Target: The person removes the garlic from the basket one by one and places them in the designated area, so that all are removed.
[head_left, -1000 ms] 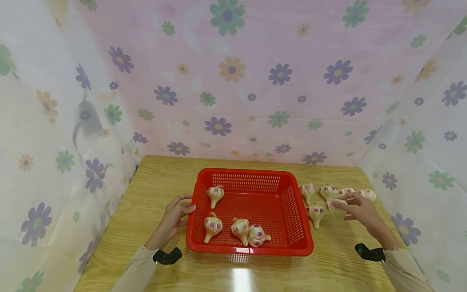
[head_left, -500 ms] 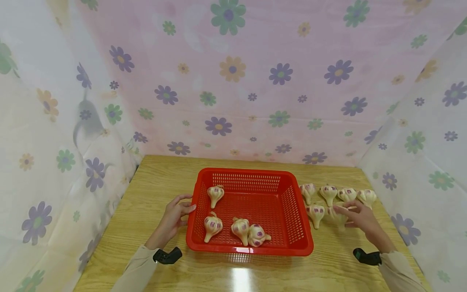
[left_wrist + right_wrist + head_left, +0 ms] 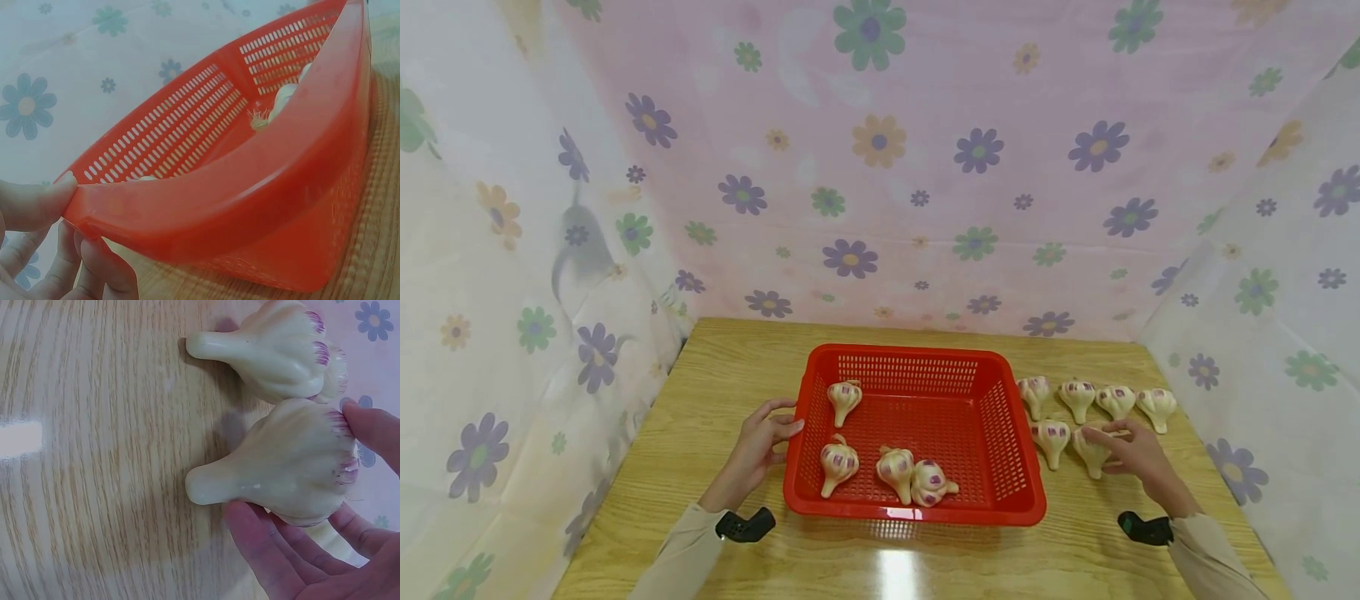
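Observation:
My left hand (image 3: 758, 442) pinches the left rim of a red plastic basket (image 3: 917, 515), thumb on top and fingers underneath in the left wrist view. Inside the basket lie several garlic bulbs, among them a bulb at the front left (image 3: 838, 464) and one at the back left (image 3: 844, 400). To the right of the basket, my right hand (image 3: 1138, 458) grips a garlic bulb (image 3: 287, 465) between thumb and fingers. In the right wrist view its stem points left, close over the table, and its root end faces my palm.
Beside the held bulb lies another garlic bulb (image 3: 1051, 440), close to the basket's right wall. Behind them several more bulbs form a row, with one at its right end (image 3: 1156, 406). Flowered cloth (image 3: 925, 208) hangs around the wooden table (image 3: 737, 358).
My right hand has drawn back towards me and slightly left with the garlic bulb, uncovering the bulbs in the back row. My left hand and the basket have stayed in place.

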Available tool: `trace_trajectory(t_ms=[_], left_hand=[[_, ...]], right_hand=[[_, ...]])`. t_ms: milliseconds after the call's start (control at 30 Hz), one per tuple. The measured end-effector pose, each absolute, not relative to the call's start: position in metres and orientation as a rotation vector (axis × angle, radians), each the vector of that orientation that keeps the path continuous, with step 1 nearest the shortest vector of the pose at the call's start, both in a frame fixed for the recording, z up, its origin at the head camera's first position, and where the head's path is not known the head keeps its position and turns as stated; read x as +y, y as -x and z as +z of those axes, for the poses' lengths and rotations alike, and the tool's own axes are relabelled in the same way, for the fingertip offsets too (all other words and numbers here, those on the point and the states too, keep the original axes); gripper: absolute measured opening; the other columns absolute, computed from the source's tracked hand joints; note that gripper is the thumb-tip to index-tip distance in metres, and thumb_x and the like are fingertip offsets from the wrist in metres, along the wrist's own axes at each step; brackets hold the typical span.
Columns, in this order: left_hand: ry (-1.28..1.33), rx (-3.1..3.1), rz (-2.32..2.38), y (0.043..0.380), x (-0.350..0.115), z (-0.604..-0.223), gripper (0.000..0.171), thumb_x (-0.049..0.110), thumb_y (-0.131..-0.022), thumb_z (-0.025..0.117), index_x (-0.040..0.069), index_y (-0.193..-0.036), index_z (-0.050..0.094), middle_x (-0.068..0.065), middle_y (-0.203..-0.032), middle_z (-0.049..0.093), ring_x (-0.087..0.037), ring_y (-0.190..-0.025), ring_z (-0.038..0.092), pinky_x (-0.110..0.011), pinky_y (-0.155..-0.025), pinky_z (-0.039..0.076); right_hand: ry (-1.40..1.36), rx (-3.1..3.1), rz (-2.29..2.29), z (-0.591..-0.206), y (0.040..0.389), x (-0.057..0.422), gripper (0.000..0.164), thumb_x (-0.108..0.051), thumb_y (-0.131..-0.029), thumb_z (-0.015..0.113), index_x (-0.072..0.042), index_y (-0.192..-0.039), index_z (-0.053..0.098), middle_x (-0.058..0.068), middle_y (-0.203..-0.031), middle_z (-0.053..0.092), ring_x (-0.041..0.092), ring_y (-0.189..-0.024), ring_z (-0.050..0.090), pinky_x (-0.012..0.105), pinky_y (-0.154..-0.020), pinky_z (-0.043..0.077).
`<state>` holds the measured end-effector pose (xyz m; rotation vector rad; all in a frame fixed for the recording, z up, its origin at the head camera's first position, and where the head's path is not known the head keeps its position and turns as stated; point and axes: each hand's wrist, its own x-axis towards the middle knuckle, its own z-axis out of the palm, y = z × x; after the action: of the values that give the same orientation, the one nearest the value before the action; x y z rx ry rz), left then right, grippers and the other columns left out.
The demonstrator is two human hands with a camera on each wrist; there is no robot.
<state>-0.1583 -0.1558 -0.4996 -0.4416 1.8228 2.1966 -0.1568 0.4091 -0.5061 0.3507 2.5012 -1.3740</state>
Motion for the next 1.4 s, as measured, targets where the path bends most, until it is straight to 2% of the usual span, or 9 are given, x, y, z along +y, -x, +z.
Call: trace_trajectory(t_ms=[200,467,700,867,1067,1167,1267,1400], left_hand=[[0.454,1.814,2.205,0.159,-0.155,-0.500,0.042,0.007,-0.087,0.062,0.009,-0.127,0.050,-0.010,-0.102,0.058,-0.021,-0.083,0.063,-0.038,-0.065,0.055],[0.457,1.814,2.208,0.160,-0.154,-0.500,0.043,0.007,-0.086,0.065,0.010,-0.126,0.051,-0.008,-0.098,0.058,-0.021,-0.081,0.063,-0.039,-0.064,0.055],[0.441,1.798,2.212,0.159,-0.154,-0.501,0.042,0.009,-0.087,0.063,0.009,-0.127,0.051,-0.008,-0.100,0.058,-0.021,-0.083,0.063,-0.039,-0.064,0.055],[0.432,1.791,2.215,0.159,-0.153,-0.501,0.042,0.008,-0.087,0.062,0.009,-0.127,0.050,-0.008,-0.101,0.058,-0.021,-0.083,0.063,-0.038,-0.063,0.055],[0.453,1.796,2.211,0.159,-0.153,-0.501,0.042,0.007,-0.087,0.063,0.009,-0.127,0.051,-0.008,-0.099,0.058,-0.020,-0.081,0.063,-0.038,-0.063,0.055],[0.469,1.806,2.208,0.159,-0.154,-0.501,0.042,0.007,-0.087,0.064,0.009,-0.126,0.051,-0.008,-0.098,0.057,-0.020,-0.079,0.063,-0.038,-0.063,0.055],[0.475,1.816,2.208,0.160,-0.154,-0.500,0.042,0.006,-0.086,0.064,0.009,-0.126,0.051,-0.007,-0.097,0.057,-0.019,-0.079,0.063,-0.038,-0.062,0.055],[0.475,1.826,2.199,0.160,-0.155,-0.500,0.041,0.006,-0.087,0.063,0.009,-0.126,0.051,-0.007,-0.097,0.057,-0.019,-0.080,0.063,-0.038,-0.062,0.055]], right_hand=[[-0.374,2.507,-1.372,-0.507,0.155,0.408,0.074,-0.045,-0.091,0.058,0.012,-0.130,0.031,0.032,-0.120,0.047,0.032,-0.075,0.063,0.041,-0.072,0.055],[-0.400,2.528,-1.393,-0.508,0.153,0.408,0.070,-0.045,-0.091,0.057,0.008,-0.128,0.033,0.019,-0.107,0.053,0.034,-0.074,0.059,0.040,-0.070,0.054],[-0.402,2.531,-1.393,-0.510,0.156,0.408,0.074,-0.047,-0.092,0.056,0.010,-0.131,0.029,0.026,-0.118,0.051,0.031,-0.072,0.060,0.040,-0.069,0.055],[-0.394,2.534,-1.394,-0.509,0.155,0.409,0.074,-0.046,-0.093,0.054,0.011,-0.132,0.028,0.027,-0.117,0.050,0.029,-0.074,0.060,0.040,-0.070,0.055],[-0.406,2.550,-1.355,-0.508,0.155,0.410,0.076,-0.047,-0.092,0.054,0.011,-0.133,0.027,0.028,-0.114,0.048,0.025,-0.083,0.060,0.042,-0.073,0.054],[-0.399,2.557,-1.345,-0.507,0.155,0.409,0.077,-0.047,-0.092,0.055,0.012,-0.133,0.027,0.031,-0.123,0.042,0.034,-0.093,0.057,0.044,-0.077,0.053],[-0.377,2.561,-1.339,-0.504,0.155,0.408,0.079,-0.048,-0.092,0.054,0.013,-0.134,0.025,0.034,-0.132,0.032,0.044,-0.107,0.049,0.047,-0.081,0.051],[-0.367,2.561,-1.333,-0.498,0.155,0.406,0.081,-0.048,-0.092,0.054,0.013,-0.136,0.023,0.035,-0.136,0.027,0.049,-0.117,0.040,0.050,-0.084,0.049]])
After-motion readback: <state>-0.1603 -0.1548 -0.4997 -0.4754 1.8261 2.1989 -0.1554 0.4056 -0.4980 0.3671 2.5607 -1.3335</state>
